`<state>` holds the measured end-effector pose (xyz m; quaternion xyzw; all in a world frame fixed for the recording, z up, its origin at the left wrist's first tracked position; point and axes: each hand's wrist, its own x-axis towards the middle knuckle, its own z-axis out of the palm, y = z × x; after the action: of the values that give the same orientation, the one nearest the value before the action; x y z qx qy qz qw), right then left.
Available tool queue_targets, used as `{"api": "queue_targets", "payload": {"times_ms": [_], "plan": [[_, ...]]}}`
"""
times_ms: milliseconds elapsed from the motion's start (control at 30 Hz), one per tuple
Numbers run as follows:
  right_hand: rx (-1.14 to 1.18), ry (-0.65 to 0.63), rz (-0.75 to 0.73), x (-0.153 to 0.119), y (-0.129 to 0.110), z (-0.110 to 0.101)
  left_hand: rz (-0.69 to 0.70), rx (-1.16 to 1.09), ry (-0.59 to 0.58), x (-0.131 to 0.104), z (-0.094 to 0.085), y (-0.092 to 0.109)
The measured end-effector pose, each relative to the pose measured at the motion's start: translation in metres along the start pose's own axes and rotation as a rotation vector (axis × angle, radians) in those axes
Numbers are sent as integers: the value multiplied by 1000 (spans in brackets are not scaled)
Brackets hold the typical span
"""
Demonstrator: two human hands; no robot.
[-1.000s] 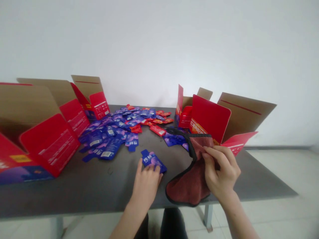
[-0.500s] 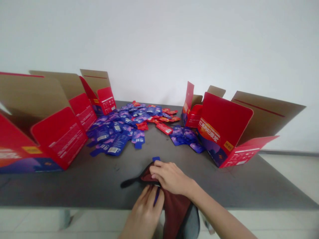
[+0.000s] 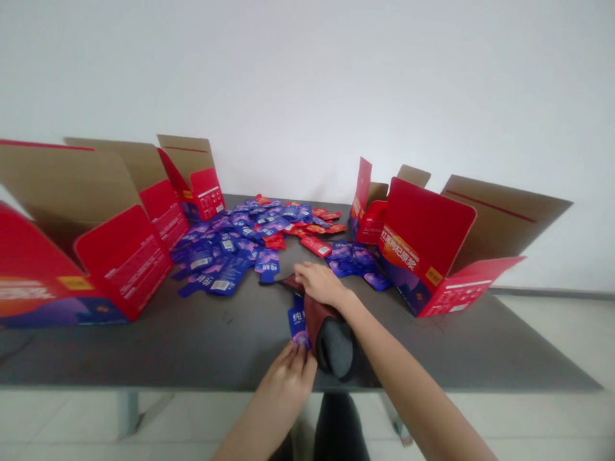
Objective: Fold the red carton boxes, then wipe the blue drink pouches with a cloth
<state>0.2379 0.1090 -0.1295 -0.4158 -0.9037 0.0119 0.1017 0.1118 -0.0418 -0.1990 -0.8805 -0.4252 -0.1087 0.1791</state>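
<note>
My right hand [image 3: 321,283] is closed on a maroon cloth [image 3: 317,318] with a black edge and grey underside, bunched and hanging toward me near the table's front. Just left of the cloth lies a blue-purple sachet [image 3: 298,325] with white lettering, its right side partly covered by it. The fingers of my left hand [image 3: 291,368] close on the sachet's near end at the table edge. Beyond my hands spreads a heap of blue sachets [image 3: 240,227] mixed with red sachets [image 3: 316,246]. A smaller pile of blue sachets [image 3: 358,259] sits to the right.
Open red cartons stand on the left, a near one [image 3: 115,256] and others [image 3: 206,192] behind it. On the right are a large open carton [image 3: 423,243] and a smaller one [image 3: 369,214]. The grey table [image 3: 192,346] ends in front of me; a white wall rises behind.
My right hand has moved away from me with the cloth, uncovering much of the blue sachet. My left hand has come out from against the cloth to the sachet's near end.
</note>
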Motion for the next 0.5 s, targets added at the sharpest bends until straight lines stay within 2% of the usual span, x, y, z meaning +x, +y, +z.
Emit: {"api": "queue_targets", "payload": {"times_ms": [133, 200, 300, 367, 500], "plan": [[113, 154, -115, -32, -15, -39, 21, -67, -43, 6, -7, -4], [102, 103, -194, -53, -26, -41, 28, -76, -75, 7, -9, -4], [-7, -76, -209, -71, -34, -21, 14, -79, -95, 7, -9, -3], [-56, -149, -181, -70, -32, -2, 15, -53, -49, 5, -6, -2], [-78, -143, -129, -42, -14, 22, 45, 2, 77, 2, 0, -1]]}}
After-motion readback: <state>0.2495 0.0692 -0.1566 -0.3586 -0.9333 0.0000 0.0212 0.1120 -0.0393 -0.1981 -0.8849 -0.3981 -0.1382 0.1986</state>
